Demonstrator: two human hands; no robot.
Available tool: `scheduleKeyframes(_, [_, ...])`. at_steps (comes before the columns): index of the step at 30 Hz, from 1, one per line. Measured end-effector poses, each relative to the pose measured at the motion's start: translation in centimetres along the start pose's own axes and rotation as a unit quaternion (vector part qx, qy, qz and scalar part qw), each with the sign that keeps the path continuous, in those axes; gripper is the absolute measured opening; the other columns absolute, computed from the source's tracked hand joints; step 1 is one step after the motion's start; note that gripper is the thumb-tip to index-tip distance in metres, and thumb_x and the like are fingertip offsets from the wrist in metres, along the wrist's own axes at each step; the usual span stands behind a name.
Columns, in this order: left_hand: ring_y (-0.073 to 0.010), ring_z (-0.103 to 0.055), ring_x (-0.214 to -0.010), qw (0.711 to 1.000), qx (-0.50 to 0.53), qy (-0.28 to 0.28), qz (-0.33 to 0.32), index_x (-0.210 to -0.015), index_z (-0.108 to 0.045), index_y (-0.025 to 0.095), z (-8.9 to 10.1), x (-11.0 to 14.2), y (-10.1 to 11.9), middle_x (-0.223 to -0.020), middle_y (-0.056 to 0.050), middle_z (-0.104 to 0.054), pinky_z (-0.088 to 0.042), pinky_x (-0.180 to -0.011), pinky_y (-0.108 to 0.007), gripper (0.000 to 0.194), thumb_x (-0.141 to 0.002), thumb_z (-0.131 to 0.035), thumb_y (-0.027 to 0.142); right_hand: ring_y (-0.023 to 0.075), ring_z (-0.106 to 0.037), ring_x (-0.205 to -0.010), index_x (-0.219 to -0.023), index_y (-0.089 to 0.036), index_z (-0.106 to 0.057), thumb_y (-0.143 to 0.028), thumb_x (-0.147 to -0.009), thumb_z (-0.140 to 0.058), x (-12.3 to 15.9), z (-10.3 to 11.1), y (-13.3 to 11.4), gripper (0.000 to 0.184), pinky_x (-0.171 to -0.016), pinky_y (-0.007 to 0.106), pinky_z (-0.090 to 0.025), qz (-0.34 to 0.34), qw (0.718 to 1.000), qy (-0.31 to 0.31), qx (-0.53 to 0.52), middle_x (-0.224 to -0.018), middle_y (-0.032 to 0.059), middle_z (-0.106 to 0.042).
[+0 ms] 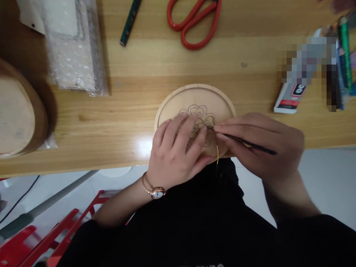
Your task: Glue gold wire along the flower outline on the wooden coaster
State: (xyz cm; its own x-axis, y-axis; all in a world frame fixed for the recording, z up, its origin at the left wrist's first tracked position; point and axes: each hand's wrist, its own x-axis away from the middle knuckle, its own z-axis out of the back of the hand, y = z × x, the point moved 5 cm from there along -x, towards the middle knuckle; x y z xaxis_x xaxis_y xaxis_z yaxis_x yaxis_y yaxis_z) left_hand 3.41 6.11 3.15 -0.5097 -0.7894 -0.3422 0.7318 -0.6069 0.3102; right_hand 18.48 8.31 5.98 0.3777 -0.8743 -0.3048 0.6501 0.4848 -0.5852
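A round wooden plate [171,99] with a raised rim lies at the table's front edge. A flower outline [198,107] is drawn in dark lines on its face. My left hand [178,148] rests over the plate with its fingers spread, the index fingertip on the drawing and the thumb near the front rim. My right hand [267,137] is closed around slim black tweezers [244,142], whose tips reach the drawing beside my left index fingertip. A thin gold wire [217,154] hangs down past the plate's front rim between my hands. My fingers hide part of the drawing.
Red-handled scissors [198,31] and a dark green pencil [130,24] lie beyond the plate. Bubble-wrapped pieces [73,55] and a round wooden object [39,111] are at left. A glue box [289,98] and several pens [345,55] lie right. Red stools [63,230] stand below.
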Motion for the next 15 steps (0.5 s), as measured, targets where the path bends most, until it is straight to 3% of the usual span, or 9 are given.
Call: scheduleKeyframes(15, [-0.0333, -0.051, -0.121, 1.0, 0.008, -0.001, 0.001, -0.119, -0.061, 0.013, -0.02, 0.12, -0.07, -0.125, -0.018, -0.06, -0.04, -0.1, -0.046, 0.051, -0.088, -0.054, 0.053, 0.0195, -0.071, -0.084, -0.097, -0.023, -0.069, -0.012, -0.08, -0.068, -0.03, 0.09, 0.27, 0.02, -0.075, 0.035, -0.059, 0.013, 1.0, 0.0, -0.005, -0.093, 0.0041, -0.074])
